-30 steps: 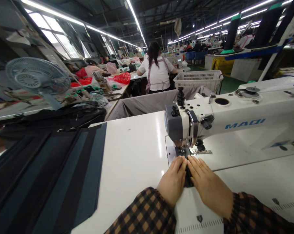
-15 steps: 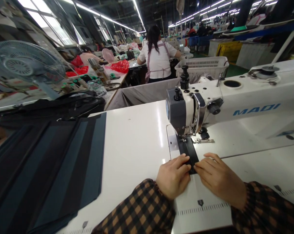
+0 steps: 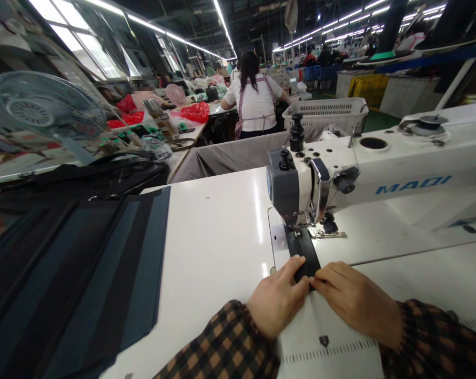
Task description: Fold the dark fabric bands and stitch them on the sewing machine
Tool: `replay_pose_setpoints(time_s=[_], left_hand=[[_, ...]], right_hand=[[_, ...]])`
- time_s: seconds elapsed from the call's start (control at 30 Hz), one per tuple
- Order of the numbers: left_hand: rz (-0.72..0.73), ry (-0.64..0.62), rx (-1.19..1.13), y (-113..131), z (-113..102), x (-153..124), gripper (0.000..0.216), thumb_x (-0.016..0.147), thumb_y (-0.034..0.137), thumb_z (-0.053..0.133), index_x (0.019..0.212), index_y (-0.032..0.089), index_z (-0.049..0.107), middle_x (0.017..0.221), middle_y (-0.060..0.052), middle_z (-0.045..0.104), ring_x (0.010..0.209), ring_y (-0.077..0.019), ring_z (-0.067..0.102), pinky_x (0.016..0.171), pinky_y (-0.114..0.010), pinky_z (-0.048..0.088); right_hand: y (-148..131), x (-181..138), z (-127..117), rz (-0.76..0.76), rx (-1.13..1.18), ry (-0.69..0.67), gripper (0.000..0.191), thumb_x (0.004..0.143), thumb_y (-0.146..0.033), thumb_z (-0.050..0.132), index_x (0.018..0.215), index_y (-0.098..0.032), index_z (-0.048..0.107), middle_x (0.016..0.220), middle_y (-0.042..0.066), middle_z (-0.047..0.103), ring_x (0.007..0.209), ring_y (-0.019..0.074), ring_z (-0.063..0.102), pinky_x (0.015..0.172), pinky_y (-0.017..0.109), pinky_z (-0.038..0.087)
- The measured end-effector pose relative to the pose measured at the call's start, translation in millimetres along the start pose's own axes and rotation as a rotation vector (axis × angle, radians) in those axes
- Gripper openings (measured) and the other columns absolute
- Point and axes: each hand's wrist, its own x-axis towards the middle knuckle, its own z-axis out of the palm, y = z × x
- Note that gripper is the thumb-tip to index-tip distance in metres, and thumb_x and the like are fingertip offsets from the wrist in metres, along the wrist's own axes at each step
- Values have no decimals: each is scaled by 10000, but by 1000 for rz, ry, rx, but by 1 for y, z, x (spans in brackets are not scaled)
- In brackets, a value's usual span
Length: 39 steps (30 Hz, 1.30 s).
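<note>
A short black strip (image 3: 305, 252) lies under the presser foot (image 3: 297, 231) of a white sewing machine (image 3: 403, 168). On the strip's left edge rests my left hand (image 3: 279, 302), its thumb and fingers drawn together on the material. Opposite it, my right hand (image 3: 356, 300) pinches the strip's near right corner with curled fingers. Both thumbs are close together at the near end. The strip's far end is hidden beneath the machine head.
Dark panels with black bands (image 3: 103, 268) lie stacked at the left of the white table (image 3: 210, 247). A fan (image 3: 44, 110) stands beyond them. Behind the machine are a white plastic basket (image 3: 326, 113) and a seated co-worker (image 3: 255, 100) facing away.
My right hand's raised fingers have curled in and closed at the strip's near corner. My left hand has shifted slightly nearer to me. The camera view has tilted a little.
</note>
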Motion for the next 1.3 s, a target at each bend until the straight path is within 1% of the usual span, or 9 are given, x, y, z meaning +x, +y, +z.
replay_pose_setpoints(time_s=[0.13, 0.33, 0.5, 0.63, 0.8, 0.9, 1.0, 1.13, 1.3], left_hand=[[16, 16, -19, -11, 1, 5, 250, 817, 167, 414, 1058, 189, 477, 1303, -106, 389, 1152, -216, 439, 830, -330, 501], [28, 131, -103, -28, 8, 12, 226, 869, 177, 353, 1054, 188, 481, 1203, -51, 493, 1101, -146, 480, 887, -267, 468], [-3, 209, -121, -33, 5, 23, 224, 872, 172, 345, 1030, 166, 503, 1109, -73, 528, 1039, -168, 492, 906, -325, 446], [-51, 195, -137, -37, -1, 33, 235, 861, 158, 340, 1021, 146, 512, 999, -78, 534, 980, -175, 490, 888, -336, 447], [-90, 220, -138, -42, 0, 37, 261, 851, 142, 339, 1064, 154, 489, 1042, -70, 513, 1007, -167, 468, 908, -323, 432], [-93, 241, -134, -42, 1, 35, 260, 840, 131, 356, 1060, 151, 492, 1027, -76, 523, 986, -172, 476, 891, -332, 442], [-98, 225, -129, -40, 0, 32, 231, 831, 128, 367, 1011, 149, 510, 1001, -74, 532, 956, -171, 488, 861, -317, 458], [-111, 199, -96, -35, 2, 26, 229, 834, 146, 366, 1021, 140, 498, 1032, -76, 534, 1008, -178, 472, 889, -312, 445], [-108, 187, -18, -30, 15, 24, 322, 826, 134, 361, 1133, 68, 434, 1165, -127, 493, 1137, -201, 408, 957, -307, 397]], right_hand=[[11, 9, 5, -29, -33, 13, 201, 868, -128, 374, 932, -134, 565, 832, 57, 527, 783, 168, 463, 713, 334, 403], [31, 27, 12, -50, -143, -59, 181, 856, -114, 396, 949, -153, 546, 832, 37, 522, 784, 169, 461, 724, 335, 371], [38, 39, 13, -12, -189, -61, 196, 847, -107, 404, 982, -164, 535, 851, 33, 533, 799, 174, 476, 654, 319, 352], [39, 42, 15, 44, -203, -38, 253, 814, -54, 409, 1013, -160, 524, 933, 47, 542, 838, 173, 485, 615, 305, 331], [40, 35, 16, 49, -170, 20, 258, 829, -62, 387, 1003, -181, 536, 939, 31, 565, 838, 164, 499, 644, 306, 327], [40, 28, 16, 35, -84, 103, 250, 856, -84, 360, 975, -188, 553, 906, 24, 584, 811, 154, 510, 682, 315, 331], [39, 24, 17, 16, 4, 183, 253, 862, -98, 372, 1011, -198, 551, 905, 20, 597, 856, 169, 514, 711, 330, 329], [37, 22, 19, 9, 16, 168, 271, 858, -96, 386, 1043, -215, 544, 916, 13, 601, 886, 179, 518, 697, 331, 325], [39, 21, 22, 0, -1, 154, 265, 855, -106, 392, 1023, -232, 554, 926, 5, 603, 866, 169, 537, 706, 326, 341]])
